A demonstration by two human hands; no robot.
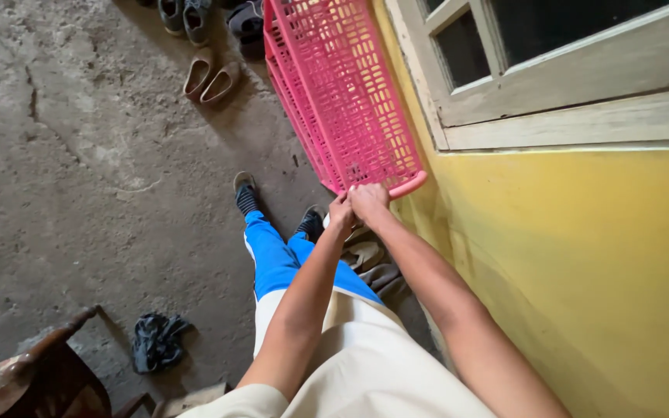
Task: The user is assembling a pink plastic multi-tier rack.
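Both hands clamp the near rim of a pink crate (342, 93): left hand (340, 213) beside right hand (368, 203), touching. Crate tilted, held off the floor (79, 170) along the yellow wall (582, 255). Sandals (210, 77) beyond.

one pink crate (342, 93), two hands (359, 207), one chair (36, 379)

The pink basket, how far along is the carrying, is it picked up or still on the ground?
Picked up: the pink basket is off the concrete floor, tilted beside the yellow wall. In hand: the left hand and right hand both grip its near rim. Left: it has not been set down anywhere; it looks empty, and the sandals lie on the floor beyond it.
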